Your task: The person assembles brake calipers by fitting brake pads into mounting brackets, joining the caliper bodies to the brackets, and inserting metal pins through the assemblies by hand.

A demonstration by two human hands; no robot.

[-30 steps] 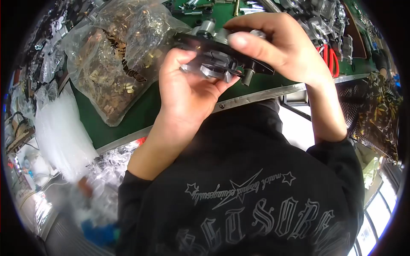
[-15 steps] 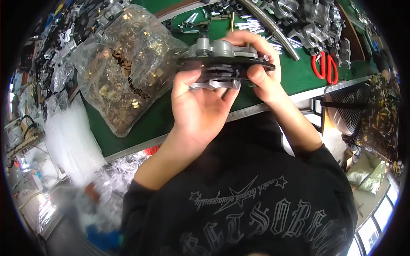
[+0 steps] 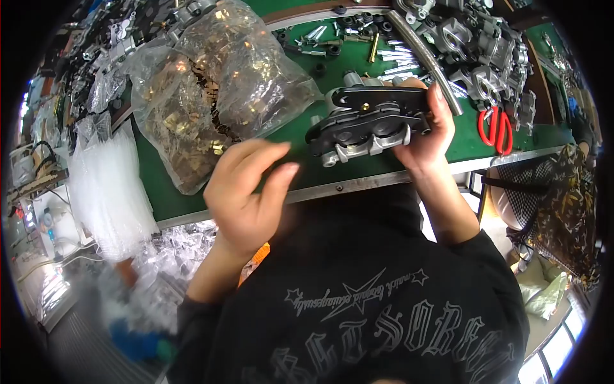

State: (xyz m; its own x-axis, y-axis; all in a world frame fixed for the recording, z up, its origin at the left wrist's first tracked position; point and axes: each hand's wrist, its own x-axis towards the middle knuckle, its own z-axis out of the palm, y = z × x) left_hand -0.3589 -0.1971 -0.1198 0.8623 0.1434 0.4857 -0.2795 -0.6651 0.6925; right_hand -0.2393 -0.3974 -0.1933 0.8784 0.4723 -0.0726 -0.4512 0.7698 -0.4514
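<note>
A black and silver metal assembly (image 3: pixel 368 121), like a brake caliper, hangs over the front of the green workbench (image 3: pixel 300 182). My right hand (image 3: pixel 435 131) grips its right end, the thumb up and the other fingers partly hidden behind it. To the left of the assembly, my left hand (image 3: pixel 249 192) holds nothing, its thumb and fingers apart and curved. Just behind the left hand lies a clear plastic bag (image 3: pixel 192 96) of brass-coloured pieces.
Red-handled scissors (image 3: pixel 495 131) lie at the right. A braided metal hose (image 3: pixel 425 61) and bolts (image 3: pixel 396 59) are behind the assembly. Metal castings (image 3: pixel 480 57) are piled at the back right. White plastic sleeves (image 3: pixel 105 192) hang at the left edge.
My left hand has let go of the assembly and moved left and down. My right hand still holds the assembly, which has turned so that its black plate faces me.
</note>
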